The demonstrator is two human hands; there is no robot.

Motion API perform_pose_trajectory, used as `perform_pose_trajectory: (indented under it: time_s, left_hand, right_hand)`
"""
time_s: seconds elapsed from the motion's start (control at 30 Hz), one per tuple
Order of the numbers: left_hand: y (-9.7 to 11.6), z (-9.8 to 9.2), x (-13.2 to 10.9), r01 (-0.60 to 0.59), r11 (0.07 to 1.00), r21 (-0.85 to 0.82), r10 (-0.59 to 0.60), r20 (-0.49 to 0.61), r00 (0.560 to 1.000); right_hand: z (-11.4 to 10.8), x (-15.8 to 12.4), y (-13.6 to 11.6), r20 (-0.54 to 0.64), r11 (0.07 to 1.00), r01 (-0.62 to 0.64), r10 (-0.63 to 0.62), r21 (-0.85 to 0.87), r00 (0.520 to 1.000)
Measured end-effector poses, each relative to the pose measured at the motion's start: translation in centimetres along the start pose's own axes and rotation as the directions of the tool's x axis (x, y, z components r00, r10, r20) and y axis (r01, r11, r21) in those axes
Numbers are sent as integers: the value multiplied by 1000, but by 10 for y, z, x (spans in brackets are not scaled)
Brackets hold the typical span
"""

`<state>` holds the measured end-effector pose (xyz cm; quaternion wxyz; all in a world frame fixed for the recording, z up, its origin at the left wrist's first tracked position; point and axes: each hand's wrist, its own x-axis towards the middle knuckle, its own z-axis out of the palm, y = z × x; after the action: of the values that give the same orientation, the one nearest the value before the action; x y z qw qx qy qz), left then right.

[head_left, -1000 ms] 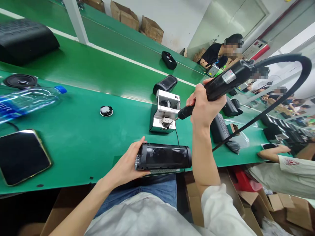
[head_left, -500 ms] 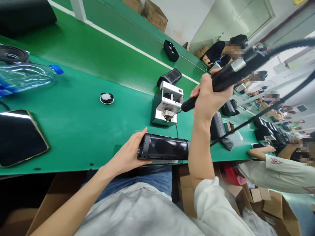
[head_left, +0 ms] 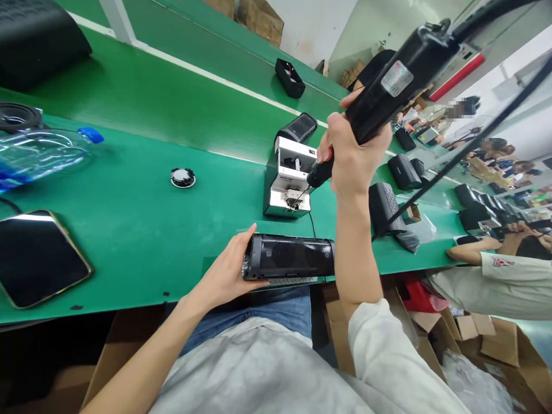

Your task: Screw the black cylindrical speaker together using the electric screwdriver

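Head view. Left hand (head_left: 224, 276) clasps the black speaker (head_left: 288, 265) at the bench's (head_left: 129, 218) near edge. Right hand (head_left: 351, 158), fingers closed around the electric screwdriver (head_left: 379, 95), has returned its bit to the screw feeder (head_left: 288, 187), indicating a screw pickup.

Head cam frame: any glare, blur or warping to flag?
Head view: wide-angle warp bends the green table edge and stretches the screwdriver; glare streak on the tablet; the speaker in the left hand stays sharp; bright background washed out.
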<state>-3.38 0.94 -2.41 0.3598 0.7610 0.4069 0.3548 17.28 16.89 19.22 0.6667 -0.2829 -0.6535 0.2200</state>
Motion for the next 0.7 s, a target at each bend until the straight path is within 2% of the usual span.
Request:
perform_pose_trajectory:
  time_s: [0.07, 0.13, 0.33, 0.43, 0.6, 0.7]
  left_hand:
    - [1, 0, 0, 7, 1000, 4, -7, 5, 1000]
    - [2, -1, 0, 7, 1000, 8, -7, 10, 1000]
    - [1, -1, 0, -1, 1000, 11, 1, 8, 1000]
    - [1, -1, 0, -11, 1000, 9, 11, 5, 1000]
    - [2, 0, 0, -9, 1000, 17, 9, 12, 1000]
    - [3, 0, -1, -9, 1000, 14, 9, 16, 1000]
  right_hand:
    - [6, -9, -5, -210, 995, 25, -46, -100, 977]
    - [9, -18, -11, -269, 991, 13, -50, -135, 962]
    - [-1, -30, -24, -194, 996, -22, 5, -83, 981]
    - [-1, -31, -46, -196, 1000, -18, 23, 25, 980]
    - [16, -37, -89, -179, 988, -26, 53, 152, 982]
    - [29, -43, -102, -146, 980, -40, 69, 194, 987]
